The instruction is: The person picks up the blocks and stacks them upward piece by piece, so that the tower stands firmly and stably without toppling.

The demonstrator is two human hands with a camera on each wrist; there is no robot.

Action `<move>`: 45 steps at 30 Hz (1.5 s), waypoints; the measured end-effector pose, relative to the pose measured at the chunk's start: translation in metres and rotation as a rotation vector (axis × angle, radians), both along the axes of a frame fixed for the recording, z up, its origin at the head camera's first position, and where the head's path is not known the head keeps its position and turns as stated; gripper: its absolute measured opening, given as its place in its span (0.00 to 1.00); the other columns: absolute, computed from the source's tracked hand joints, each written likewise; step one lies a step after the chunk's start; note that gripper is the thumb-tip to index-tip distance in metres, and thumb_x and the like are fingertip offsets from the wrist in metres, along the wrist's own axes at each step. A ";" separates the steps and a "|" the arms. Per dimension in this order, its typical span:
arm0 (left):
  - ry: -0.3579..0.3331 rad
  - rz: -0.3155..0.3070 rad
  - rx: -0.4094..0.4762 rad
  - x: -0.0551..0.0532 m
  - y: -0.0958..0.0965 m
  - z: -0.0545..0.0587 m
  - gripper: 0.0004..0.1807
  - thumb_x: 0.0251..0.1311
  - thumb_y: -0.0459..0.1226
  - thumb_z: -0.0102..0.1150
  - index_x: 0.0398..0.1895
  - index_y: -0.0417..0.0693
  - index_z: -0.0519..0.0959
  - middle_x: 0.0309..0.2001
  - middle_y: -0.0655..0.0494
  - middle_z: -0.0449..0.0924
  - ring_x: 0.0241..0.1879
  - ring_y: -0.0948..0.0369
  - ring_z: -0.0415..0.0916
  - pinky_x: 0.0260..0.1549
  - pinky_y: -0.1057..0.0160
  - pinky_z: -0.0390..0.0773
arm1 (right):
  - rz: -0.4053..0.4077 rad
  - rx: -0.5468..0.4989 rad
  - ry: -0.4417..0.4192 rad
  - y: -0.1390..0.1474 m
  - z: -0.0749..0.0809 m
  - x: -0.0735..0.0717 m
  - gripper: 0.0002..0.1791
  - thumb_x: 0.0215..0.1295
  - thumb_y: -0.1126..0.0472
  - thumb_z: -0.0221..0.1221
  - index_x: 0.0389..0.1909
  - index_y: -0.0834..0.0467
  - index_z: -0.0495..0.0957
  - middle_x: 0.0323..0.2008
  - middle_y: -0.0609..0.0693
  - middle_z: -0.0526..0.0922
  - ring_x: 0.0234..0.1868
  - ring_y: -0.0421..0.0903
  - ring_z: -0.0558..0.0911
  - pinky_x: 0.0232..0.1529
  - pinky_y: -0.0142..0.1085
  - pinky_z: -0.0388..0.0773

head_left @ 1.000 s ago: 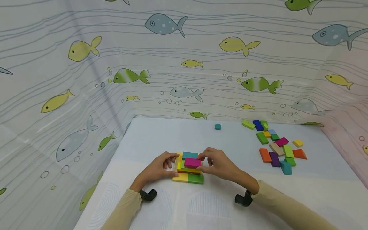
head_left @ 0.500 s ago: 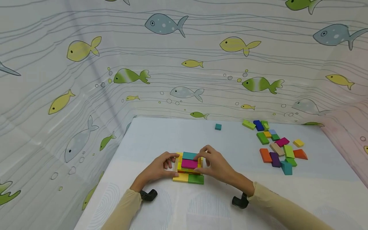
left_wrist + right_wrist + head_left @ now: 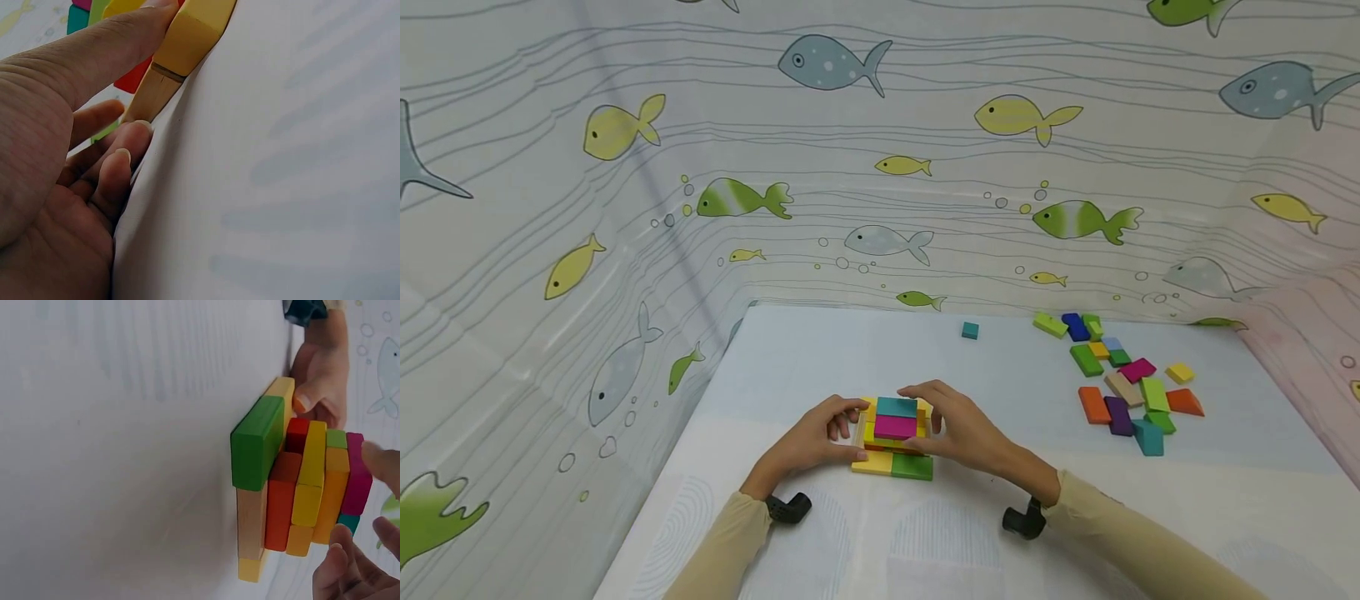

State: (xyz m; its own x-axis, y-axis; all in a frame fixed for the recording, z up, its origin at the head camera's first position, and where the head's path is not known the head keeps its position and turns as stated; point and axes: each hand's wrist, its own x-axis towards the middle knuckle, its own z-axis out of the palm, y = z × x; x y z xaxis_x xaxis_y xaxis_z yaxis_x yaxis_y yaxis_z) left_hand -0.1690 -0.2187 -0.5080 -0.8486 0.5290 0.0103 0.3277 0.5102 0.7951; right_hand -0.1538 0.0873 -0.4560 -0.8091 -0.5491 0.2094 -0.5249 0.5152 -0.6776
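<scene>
Head view, magenta block (image 3: 895,427) on stack (image 3: 887,446), between both hands (image 3: 814,432) (image 3: 966,429)

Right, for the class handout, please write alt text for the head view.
A person's left hand and right hand flank a stack of coloured blocks, with a magenta block and a teal block on top. More blocks lie scattered at the right of the white table, before a fish-patterned backdrop.

A partitioned-off tabletop nook, home or studio unclear, with fish-printed sheeting (image 3: 958,187) enclosing a pale-covered table (image 3: 820,350).
</scene>
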 end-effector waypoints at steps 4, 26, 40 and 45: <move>-0.001 0.003 -0.002 -0.001 0.000 -0.001 0.41 0.52 0.52 0.80 0.69 0.58 0.73 0.49 0.59 0.73 0.39 0.60 0.71 0.40 0.65 0.74 | -0.026 0.000 -0.003 0.012 -0.001 -0.002 0.36 0.60 0.46 0.75 0.68 0.44 0.75 0.61 0.45 0.77 0.32 0.40 0.77 0.31 0.31 0.78; 0.007 0.006 -0.004 -0.001 -0.002 -0.003 0.42 0.52 0.52 0.80 0.69 0.56 0.73 0.49 0.60 0.73 0.38 0.60 0.71 0.39 0.65 0.73 | -0.583 0.273 -0.063 0.216 -0.031 -0.010 0.32 0.64 0.52 0.72 0.62 0.68 0.77 0.53 0.71 0.74 0.47 0.63 0.74 0.39 0.50 0.80; 0.009 0.005 -0.012 -0.001 0.000 -0.006 0.41 0.52 0.52 0.80 0.69 0.56 0.72 0.49 0.60 0.73 0.39 0.60 0.71 0.39 0.66 0.73 | -0.620 0.381 -0.112 0.226 -0.022 0.000 0.29 0.56 0.50 0.77 0.46 0.70 0.84 0.35 0.58 0.78 0.38 0.56 0.74 0.35 0.45 0.75; 0.012 0.010 -0.010 -0.001 0.001 -0.005 0.41 0.52 0.52 0.80 0.69 0.57 0.73 0.48 0.60 0.73 0.38 0.60 0.71 0.39 0.65 0.73 | -0.586 0.384 -0.077 0.222 -0.026 0.002 0.24 0.57 0.54 0.76 0.49 0.65 0.85 0.34 0.56 0.76 0.36 0.53 0.73 0.31 0.42 0.72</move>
State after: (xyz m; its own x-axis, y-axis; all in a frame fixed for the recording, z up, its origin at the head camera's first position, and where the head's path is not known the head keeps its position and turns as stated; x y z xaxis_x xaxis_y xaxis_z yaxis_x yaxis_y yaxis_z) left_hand -0.1702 -0.2182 -0.5128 -0.8536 0.5207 0.0156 0.3322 0.5210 0.7862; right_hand -0.1515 0.3089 -0.4819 -0.9989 -0.0420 0.0185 -0.0459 0.9084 -0.4156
